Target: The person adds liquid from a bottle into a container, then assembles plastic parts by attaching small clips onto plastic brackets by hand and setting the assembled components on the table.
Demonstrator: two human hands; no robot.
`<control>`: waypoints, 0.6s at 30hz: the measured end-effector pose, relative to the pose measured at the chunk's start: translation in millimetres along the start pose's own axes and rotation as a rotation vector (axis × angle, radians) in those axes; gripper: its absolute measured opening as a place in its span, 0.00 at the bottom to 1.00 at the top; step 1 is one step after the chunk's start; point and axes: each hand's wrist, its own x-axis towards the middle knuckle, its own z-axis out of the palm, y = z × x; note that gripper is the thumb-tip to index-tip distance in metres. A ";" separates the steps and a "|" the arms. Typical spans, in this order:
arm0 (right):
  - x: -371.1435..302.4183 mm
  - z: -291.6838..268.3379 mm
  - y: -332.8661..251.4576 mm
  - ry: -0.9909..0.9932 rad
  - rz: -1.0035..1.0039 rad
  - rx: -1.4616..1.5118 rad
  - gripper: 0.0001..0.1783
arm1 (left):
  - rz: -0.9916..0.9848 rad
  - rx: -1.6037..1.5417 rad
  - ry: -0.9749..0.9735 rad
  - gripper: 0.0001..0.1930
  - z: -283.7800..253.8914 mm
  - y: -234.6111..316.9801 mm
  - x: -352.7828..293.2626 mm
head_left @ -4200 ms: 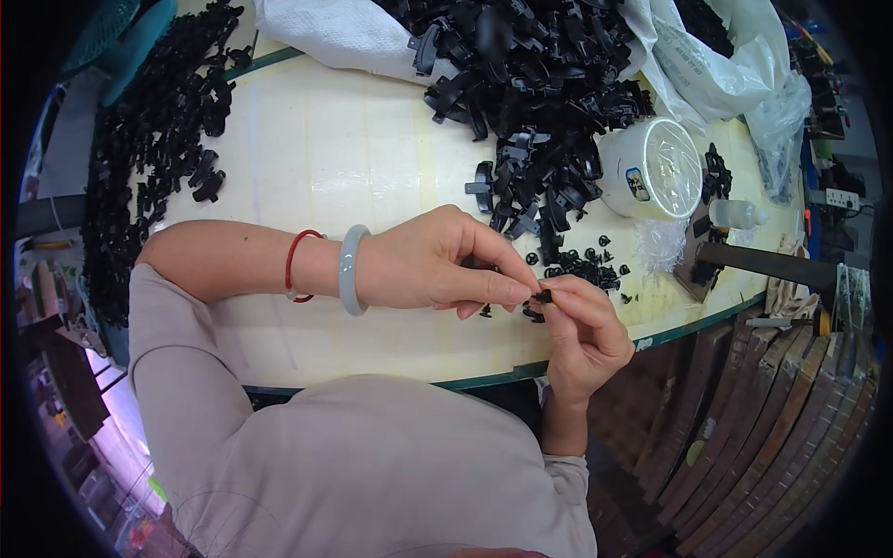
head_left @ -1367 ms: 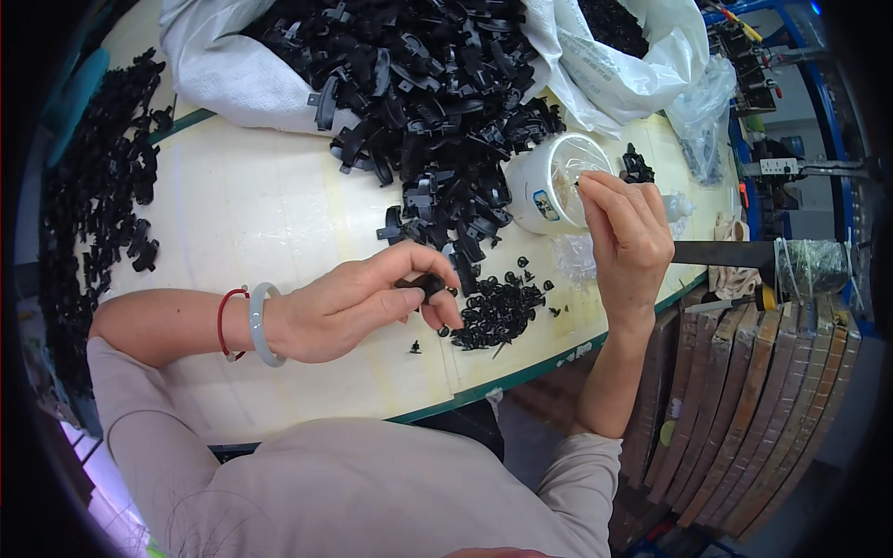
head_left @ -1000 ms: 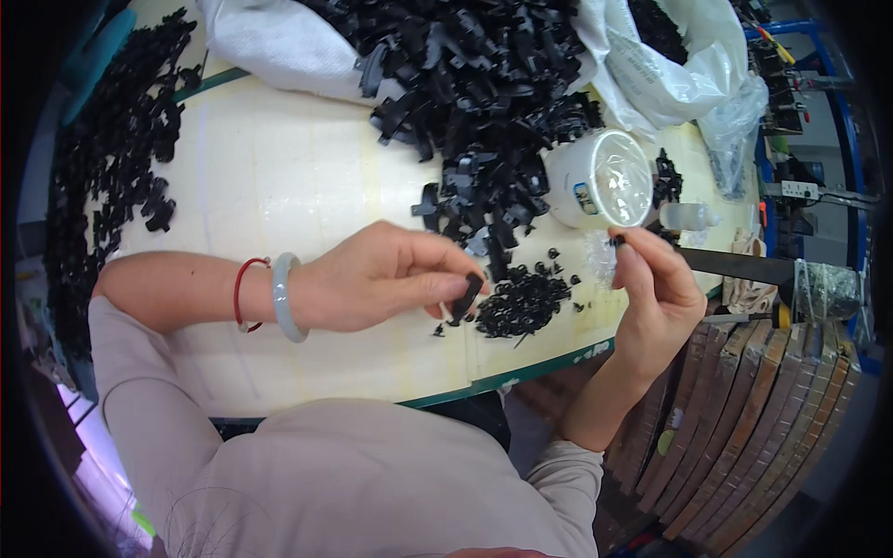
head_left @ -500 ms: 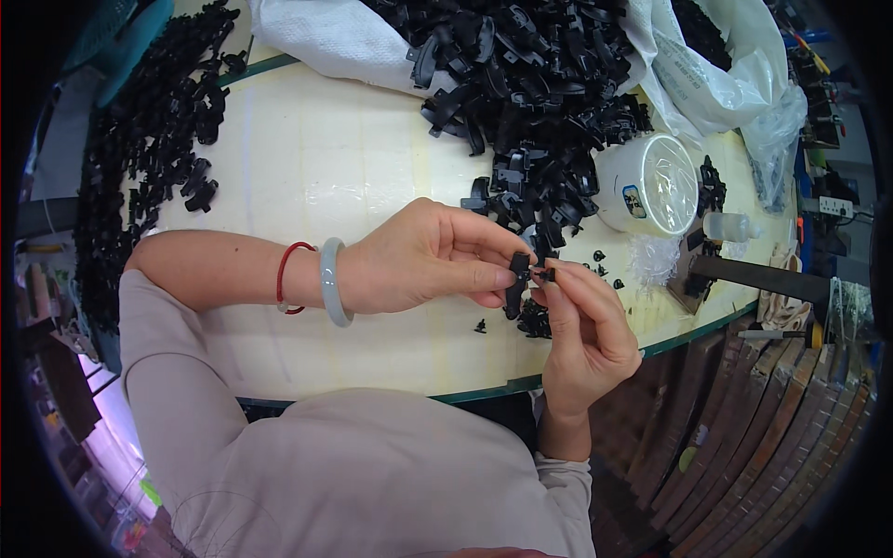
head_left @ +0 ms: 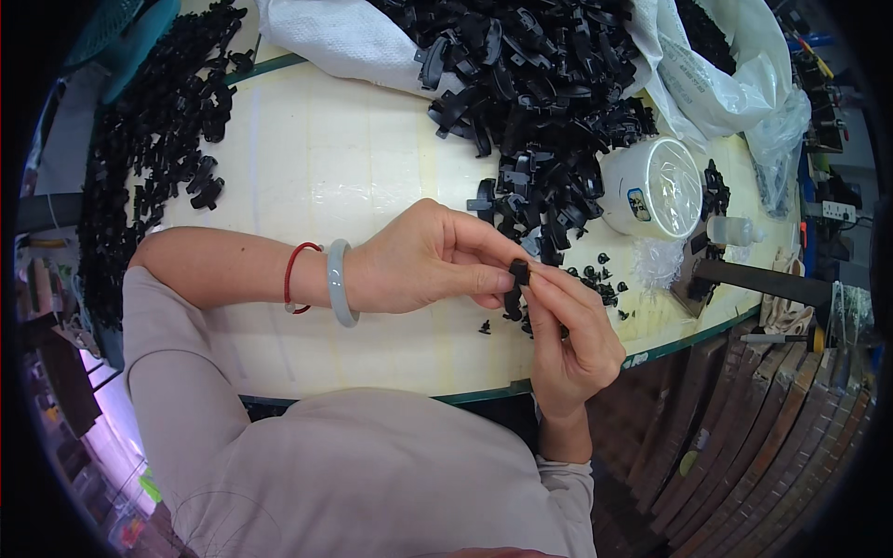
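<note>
My left hand (head_left: 420, 262) pinches a black plastic part (head_left: 513, 296) between thumb and fingers, above the near side of the table. From the right, the closed fingertips of my right hand (head_left: 579, 342) press against this part. The small black piece they held half a second ago is hidden behind the fingers now, so I cannot tell how it sits against the larger part. Small black pieces (head_left: 600, 281) lie scattered just beyond my right hand. A large heap of black plastic parts (head_left: 549, 102) spreads from the far middle of the table toward my hands.
Another heap of black parts (head_left: 158, 130) covers the left side. At the right stand a white tub (head_left: 642, 191) with clear film, a small translucent bottle (head_left: 730, 230) and a dark metal bar (head_left: 763, 281). White sacks (head_left: 358, 42) lie at the back; the table's green edge (head_left: 484, 394) runs near my body.
My right hand has moved left and slightly up, bringing its small piece against the larger black part. That part has turned a little in my left fingers. The view has shifted slightly.
</note>
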 end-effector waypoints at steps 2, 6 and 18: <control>1.3 0.6 0.6 0.006 0.000 0.004 0.10 | -0.012 0.014 0.009 0.14 0.1 -0.7 0.0; 2.2 -1.3 6.2 0.011 -0.041 0.001 0.13 | -0.009 0.042 0.040 0.13 3.3 9.6 0.0; -38.7 -2.0 -5.8 -0.324 -0.164 -0.324 0.15 | -0.079 0.645 0.652 0.12 -48.6 54.9 -45.8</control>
